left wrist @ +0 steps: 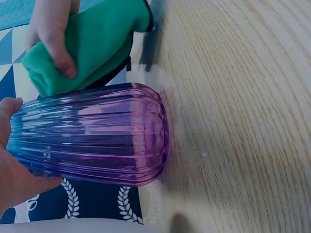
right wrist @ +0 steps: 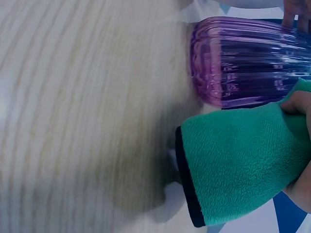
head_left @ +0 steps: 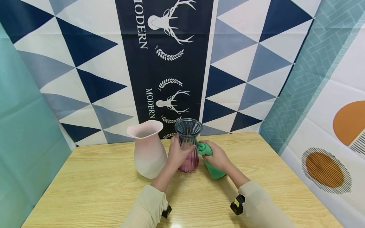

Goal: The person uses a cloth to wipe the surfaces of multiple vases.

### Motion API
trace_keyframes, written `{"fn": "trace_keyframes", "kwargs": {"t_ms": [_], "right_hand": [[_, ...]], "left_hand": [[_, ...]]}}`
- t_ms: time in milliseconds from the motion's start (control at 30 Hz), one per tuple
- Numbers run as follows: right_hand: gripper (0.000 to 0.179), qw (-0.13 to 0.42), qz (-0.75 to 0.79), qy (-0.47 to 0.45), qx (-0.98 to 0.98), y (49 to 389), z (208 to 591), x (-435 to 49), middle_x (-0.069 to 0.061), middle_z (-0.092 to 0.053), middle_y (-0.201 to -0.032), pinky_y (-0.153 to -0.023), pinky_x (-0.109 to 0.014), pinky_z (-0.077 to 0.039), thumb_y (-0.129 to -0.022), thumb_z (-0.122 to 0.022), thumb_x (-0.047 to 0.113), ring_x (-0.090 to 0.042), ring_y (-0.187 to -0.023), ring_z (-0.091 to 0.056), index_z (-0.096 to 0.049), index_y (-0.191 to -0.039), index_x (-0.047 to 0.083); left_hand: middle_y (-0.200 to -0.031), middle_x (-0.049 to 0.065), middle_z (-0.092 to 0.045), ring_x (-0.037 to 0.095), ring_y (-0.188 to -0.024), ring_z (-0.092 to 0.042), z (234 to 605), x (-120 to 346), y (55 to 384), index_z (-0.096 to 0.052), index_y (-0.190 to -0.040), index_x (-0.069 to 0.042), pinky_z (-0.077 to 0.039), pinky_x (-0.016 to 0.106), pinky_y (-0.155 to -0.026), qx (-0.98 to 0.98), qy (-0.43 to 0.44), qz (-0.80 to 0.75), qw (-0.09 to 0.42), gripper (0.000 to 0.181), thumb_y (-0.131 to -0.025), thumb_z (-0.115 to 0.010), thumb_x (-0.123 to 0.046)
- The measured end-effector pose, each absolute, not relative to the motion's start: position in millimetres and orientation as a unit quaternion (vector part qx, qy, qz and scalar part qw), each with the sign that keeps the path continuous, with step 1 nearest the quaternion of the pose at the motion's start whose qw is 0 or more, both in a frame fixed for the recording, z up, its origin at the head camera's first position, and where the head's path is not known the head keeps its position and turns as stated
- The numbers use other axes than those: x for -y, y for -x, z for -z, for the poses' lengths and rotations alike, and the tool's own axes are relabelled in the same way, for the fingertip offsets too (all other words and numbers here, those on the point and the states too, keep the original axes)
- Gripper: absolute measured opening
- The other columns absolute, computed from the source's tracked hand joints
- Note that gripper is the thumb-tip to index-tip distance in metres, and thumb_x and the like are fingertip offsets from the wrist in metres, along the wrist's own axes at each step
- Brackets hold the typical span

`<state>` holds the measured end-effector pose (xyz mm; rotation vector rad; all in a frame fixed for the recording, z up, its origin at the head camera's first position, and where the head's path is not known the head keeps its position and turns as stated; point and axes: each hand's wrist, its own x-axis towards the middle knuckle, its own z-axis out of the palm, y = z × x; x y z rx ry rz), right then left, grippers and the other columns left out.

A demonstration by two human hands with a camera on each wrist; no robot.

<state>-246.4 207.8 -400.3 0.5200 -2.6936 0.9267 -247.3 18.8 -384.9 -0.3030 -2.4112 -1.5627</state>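
A ribbed glass vase, blue at the rim and pink-purple toward the base, stands near the back of the table. My left hand grips it around the upper body from the left, thumb across the front. In the left wrist view the vase appears sideways, its base close to the wood. My right hand holds a bunched green cloth against the vase's right side. The cloth has a black edge and hangs below the fingers. Part of the vase is hidden behind the left hand.
A pink-and-white vase with a wavy rim stands just left of the glass vase. Behind both, a patterned cloth wall rises at the back edge of the wooden table. Hanging cloths flank the left and right sides.
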Motion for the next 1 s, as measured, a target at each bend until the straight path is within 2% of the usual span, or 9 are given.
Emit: {"fn": "trace_keyframes", "kwargs": {"t_ms": [233,433,600,1000], "right_hand": [[0.054,0.195,-0.376,-0.154,0.893,248,389,-204,-0.019,-0.060,-0.122,-0.084,-0.052,-0.048,-0.077,-0.070,0.004,-0.036,-0.105,-0.060,-0.053,-0.128,0.010],[0.056,0.226,-0.414,-0.133,0.872,251,379,-200,-0.019,-0.060,-0.122,-0.083,-0.049,-0.048,-0.078,-0.069,0.004,-0.035,-0.103,-0.059,-0.051,-0.130,0.011],[0.056,0.227,-0.439,-0.132,0.860,252,373,-196,-0.018,-0.059,-0.122,-0.083,-0.046,-0.047,-0.078,-0.068,0.003,-0.033,-0.102,-0.058,-0.050,-0.131,0.011],[0.057,0.200,-0.442,-0.139,0.863,250,376,-191,-0.020,-0.059,-0.122,-0.084,-0.047,-0.047,-0.078,-0.069,0.003,-0.034,-0.103,-0.058,-0.050,-0.130,0.010]], "left_hand": [[-0.134,0.019,-0.043,0.031,-0.128,-0.043,384,-18,247,-0.032,-0.140,-0.001,-0.036,0.045,-0.108,0.822,0.113,0.543,0.133,0.081,-0.078,-0.075,-0.031],[-0.135,0.018,-0.045,0.030,-0.128,-0.044,386,-17,248,-0.032,-0.140,-0.003,-0.037,0.044,-0.108,0.816,0.117,0.550,0.131,0.079,-0.078,-0.074,-0.027],[-0.135,0.015,-0.049,0.028,-0.127,-0.047,388,-18,250,-0.034,-0.138,-0.006,-0.038,0.042,-0.107,0.814,0.117,0.555,0.123,0.074,-0.078,-0.074,-0.023],[-0.130,0.018,-0.052,0.030,-0.122,-0.050,388,-17,251,-0.039,-0.135,-0.003,-0.041,0.043,-0.104,0.826,0.121,0.535,0.127,0.069,-0.078,-0.072,-0.025]]}}
